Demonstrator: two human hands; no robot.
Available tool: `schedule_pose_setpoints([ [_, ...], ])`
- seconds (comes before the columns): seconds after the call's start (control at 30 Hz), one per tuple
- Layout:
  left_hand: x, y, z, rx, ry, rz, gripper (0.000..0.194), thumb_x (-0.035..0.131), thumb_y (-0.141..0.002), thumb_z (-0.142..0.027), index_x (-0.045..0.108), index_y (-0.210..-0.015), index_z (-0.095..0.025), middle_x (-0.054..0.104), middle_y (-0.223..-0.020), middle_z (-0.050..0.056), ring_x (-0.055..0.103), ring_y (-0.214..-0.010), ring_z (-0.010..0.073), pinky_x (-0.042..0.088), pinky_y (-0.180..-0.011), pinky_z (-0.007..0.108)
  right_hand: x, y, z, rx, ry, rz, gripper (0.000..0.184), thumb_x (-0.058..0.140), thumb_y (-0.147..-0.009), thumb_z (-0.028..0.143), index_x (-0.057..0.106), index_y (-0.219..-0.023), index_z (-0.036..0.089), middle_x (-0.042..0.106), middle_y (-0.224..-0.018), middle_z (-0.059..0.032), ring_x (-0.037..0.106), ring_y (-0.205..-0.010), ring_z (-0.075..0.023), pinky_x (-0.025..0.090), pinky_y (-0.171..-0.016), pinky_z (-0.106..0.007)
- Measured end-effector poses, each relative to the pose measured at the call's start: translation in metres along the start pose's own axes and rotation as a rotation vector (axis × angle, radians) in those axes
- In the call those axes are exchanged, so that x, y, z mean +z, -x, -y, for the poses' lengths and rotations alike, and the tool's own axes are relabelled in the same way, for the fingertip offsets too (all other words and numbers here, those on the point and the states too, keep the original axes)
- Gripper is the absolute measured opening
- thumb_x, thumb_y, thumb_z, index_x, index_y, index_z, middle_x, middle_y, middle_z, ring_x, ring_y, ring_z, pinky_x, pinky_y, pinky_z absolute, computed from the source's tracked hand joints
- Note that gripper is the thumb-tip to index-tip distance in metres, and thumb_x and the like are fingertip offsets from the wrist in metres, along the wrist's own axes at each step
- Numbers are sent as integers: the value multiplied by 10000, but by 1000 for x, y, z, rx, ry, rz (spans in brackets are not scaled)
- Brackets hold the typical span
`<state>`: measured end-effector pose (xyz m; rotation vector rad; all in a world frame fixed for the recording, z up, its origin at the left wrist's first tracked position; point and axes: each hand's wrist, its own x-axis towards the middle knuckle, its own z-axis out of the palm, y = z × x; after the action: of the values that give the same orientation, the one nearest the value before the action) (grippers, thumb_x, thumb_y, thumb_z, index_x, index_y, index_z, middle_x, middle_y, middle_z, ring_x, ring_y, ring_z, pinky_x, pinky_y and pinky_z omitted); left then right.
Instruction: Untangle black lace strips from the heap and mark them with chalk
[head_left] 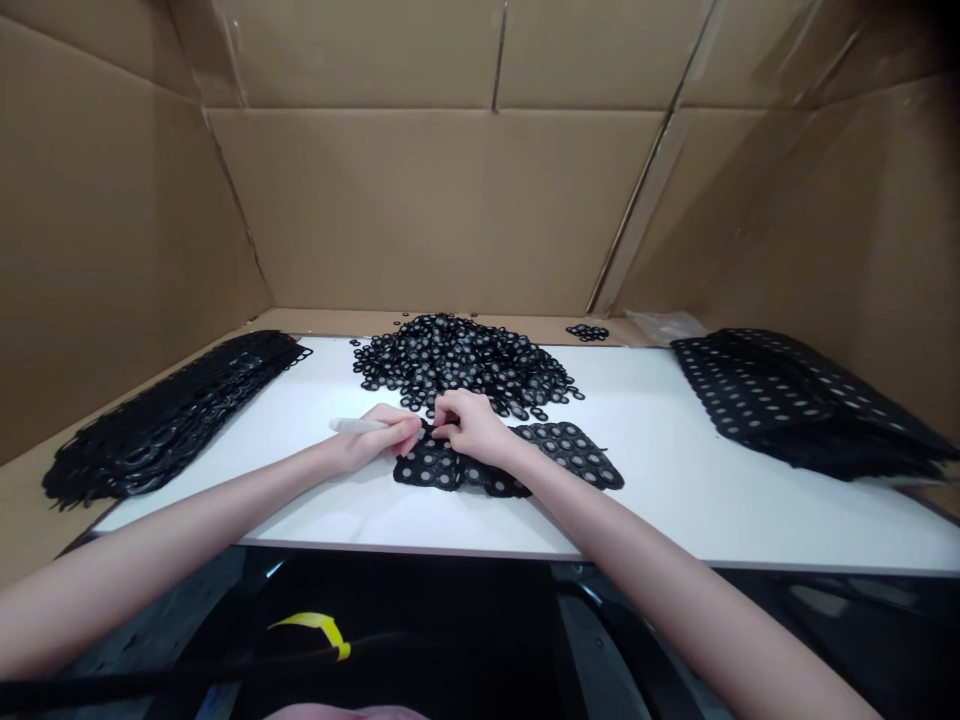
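A black sheet with rows of pale round discs (574,455) lies flat near the front of the white board. My left hand (379,440) is closed around a white pen-shaped tool (352,426), its fingertips at the sheet's upper left corner. Just to the right, my right hand (472,425) bends over the same sheet with fingers pinched together; anything between them is too small to make out. My right wrist and forearm hide part of the sheet. Directly behind both hands rises a heap of small black rings (457,360), several with pale centres.
A long stack of black perforated strips (176,415) lies at the left. Disc-filled black sheets (780,395) are piled at the right, beside a clear plastic bag (666,326). A few rings (587,332) sit on the cardboard behind the white board (645,400). Cardboard walls (420,210) enclose the sides and back.
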<state>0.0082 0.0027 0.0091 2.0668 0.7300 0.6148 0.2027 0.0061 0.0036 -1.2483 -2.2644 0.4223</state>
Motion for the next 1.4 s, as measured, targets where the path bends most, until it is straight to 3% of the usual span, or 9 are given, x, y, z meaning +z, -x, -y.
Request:
schedule_pose_setpoints([
  [0.4,0,2,-3,24,-14,-2,459,382,-918,-405,488,-565,-132,427,-542,-18,383,-549,99,288,-550,242,-1,0,1,58,40,27,142,641,-735,123,533,-655,168,624,-775,8,515,-844,-167,255,-731,-288],
  [0.5,0,1,1,-5,82,-63,467,403,-906,-444,534,-595,-121,476,-559,-2,390,-533,98,282,-529,244,-2,3,-2,62,32,56,127,667,-761,246,556,-753,184,650,-838,11,540,-863,-174,258,-779,-318],
  [0.63,0,1,6,16,189,-157,496,443,-876,-508,560,-597,-115,527,-580,25,410,-525,103,290,-524,254,-5,4,-2,86,59,95,352,729,-691,442,579,-901,202,651,-942,-24,543,-937,-221,271,-832,-366],
  [0.9,-1,6,8,73,458,-257,522,520,-839,-483,506,-454,-131,445,-439,20,360,-449,103,204,-464,276,-8,2,2,110,57,166,243,709,-727,406,622,-784,186,657,-883,-21,538,-959,-245,290,-806,-360],
  [1.07,3,6,5,47,414,-165,504,521,-844,-487,553,-511,-111,515,-519,43,389,-471,100,235,-470,268,-8,3,1,95,33,148,236,731,-710,371,623,-807,185,652,-942,-33,533,-983,-248,290,-811,-361],
  [1.4,4,7,8,49,281,-155,529,498,-846,-532,558,-533,-110,509,-527,35,395,-492,101,260,-496,266,-10,3,5,58,26,145,257,741,-705,295,522,-716,161,607,-836,2,520,-873,-189,262,-724,-296],
])
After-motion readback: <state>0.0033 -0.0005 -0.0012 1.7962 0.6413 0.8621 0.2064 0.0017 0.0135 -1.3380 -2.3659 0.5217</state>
